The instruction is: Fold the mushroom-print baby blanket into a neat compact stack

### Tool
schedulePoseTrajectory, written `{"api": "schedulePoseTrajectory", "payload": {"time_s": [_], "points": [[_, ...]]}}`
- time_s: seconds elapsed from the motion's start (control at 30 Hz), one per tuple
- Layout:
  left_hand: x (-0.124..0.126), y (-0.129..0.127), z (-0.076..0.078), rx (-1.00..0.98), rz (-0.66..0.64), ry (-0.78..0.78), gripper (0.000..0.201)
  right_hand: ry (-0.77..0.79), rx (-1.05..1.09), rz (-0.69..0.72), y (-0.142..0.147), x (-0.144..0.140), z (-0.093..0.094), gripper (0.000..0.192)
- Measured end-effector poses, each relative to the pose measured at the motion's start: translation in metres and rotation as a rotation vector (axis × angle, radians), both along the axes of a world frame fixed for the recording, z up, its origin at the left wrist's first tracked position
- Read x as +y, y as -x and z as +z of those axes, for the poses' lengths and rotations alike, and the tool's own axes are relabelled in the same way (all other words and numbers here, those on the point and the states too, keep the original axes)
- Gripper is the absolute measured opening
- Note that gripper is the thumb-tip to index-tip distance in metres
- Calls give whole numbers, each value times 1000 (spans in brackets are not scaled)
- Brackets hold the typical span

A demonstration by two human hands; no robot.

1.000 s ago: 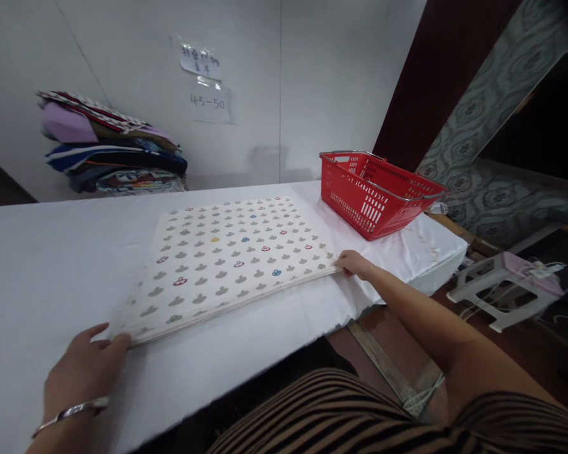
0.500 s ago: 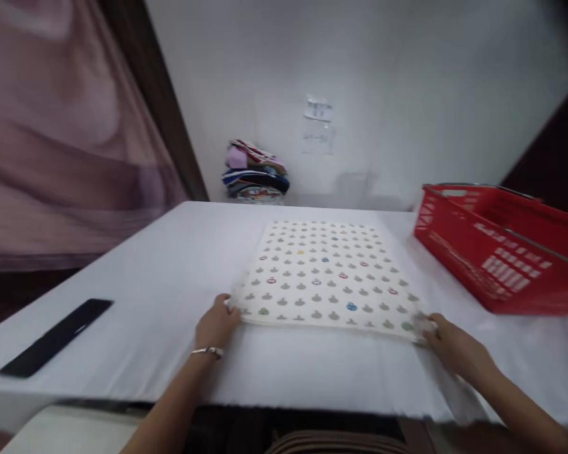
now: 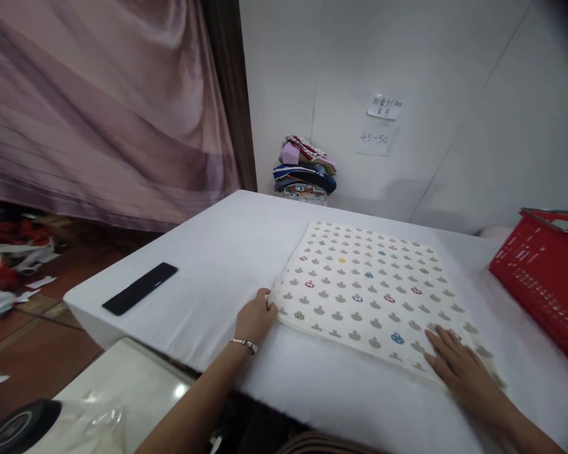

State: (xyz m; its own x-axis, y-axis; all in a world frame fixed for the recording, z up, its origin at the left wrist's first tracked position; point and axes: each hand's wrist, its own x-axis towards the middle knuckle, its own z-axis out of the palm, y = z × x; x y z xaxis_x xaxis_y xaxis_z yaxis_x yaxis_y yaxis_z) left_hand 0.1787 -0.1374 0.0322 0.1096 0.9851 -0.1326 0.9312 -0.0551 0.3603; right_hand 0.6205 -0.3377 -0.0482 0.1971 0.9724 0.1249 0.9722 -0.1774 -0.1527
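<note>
Our left hand (image 3: 255, 318) pinches the folded patterned cloth (image 3: 366, 293) at its near-left corner, while our right hand (image 3: 457, 366) lies flat and open, pinning it to the table (image 3: 218, 252) near the front edge.

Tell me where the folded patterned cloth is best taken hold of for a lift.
Probably by its two near corners, coming from the table's near edge. The folded patterned cloth lies flat as a thin layered square, so pinching its edges suits it. The left hand already touches the near-left corner; the right hand lies flat on top by the near-right corner.
</note>
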Motion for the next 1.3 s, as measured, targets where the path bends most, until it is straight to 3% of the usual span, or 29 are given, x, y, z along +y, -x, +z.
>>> {"api": "schedulePoseTrajectory", "payload": {"time_s": [0.13,0.2,0.33,0.53,0.7,0.8,0.9,1.03,1.17,1.3], "points": [[2,0,-1,13,-20,23,35,-10,-10,36,23,32,26,57],[4,1,1,12,-43,41,34,16,19,71,50,61,43,58],[13,8,8,-6,-69,105,29,72,117,270,113,129,67,60],[54,1,14,-97,-104,36,30,87,173,506,181,213,70,61],[100,-30,6,-116,-119,27,30,155,157,538,192,234,50,61],[112,-42,-2,-108,-113,11,26,137,214,536,187,238,46,58],[113,-45,-8,-113,-91,-20,21,30,300,518,184,254,48,49],[108,-47,-13,-99,-78,-84,18,-81,351,509,193,295,57,39],[105,-49,-15,-73,-103,-163,17,-9,298,497,211,337,68,38],[104,-48,-17,-38,-141,-178,18,83,200,506,220,360,74,38]]}}
